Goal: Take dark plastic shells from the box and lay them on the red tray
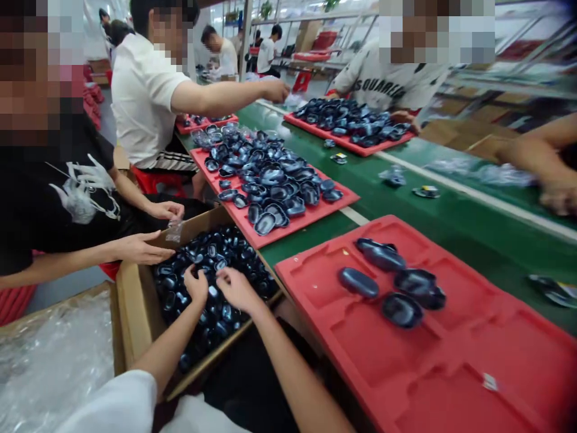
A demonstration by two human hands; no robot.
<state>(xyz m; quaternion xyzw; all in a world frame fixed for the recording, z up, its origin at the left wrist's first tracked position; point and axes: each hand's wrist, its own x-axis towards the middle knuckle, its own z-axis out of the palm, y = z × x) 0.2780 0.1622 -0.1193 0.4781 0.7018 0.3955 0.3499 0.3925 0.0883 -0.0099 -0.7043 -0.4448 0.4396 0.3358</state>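
1. An open brown cardboard box (130, 313) sits below the counter's near edge, filled with small glossy dark-blue plastic shells (216, 258).
2. The left hand (196, 285) is down inside the box on the heap, its fingers curled together as if pinching a shell; whether one is actually gripped I cannot tell.
3. The right hand (235, 288) is just beside the left, also on the heap, fingers bent and drawn together over the shells; what they pinch is hidden.
4. On the far side of the box, another person's two hands (155, 231) reach over its rim, holding a small clear plastic bag (174, 230).
5. Right of the box, on the green counter (451, 222), lies a red moulded plastic tray (451, 361) carrying five of the same dark shells (396, 282).
6. Beyond the box, a second red tray (315, 213) is piled with shells, and a third (351, 143) lies farther off in front of another worker.
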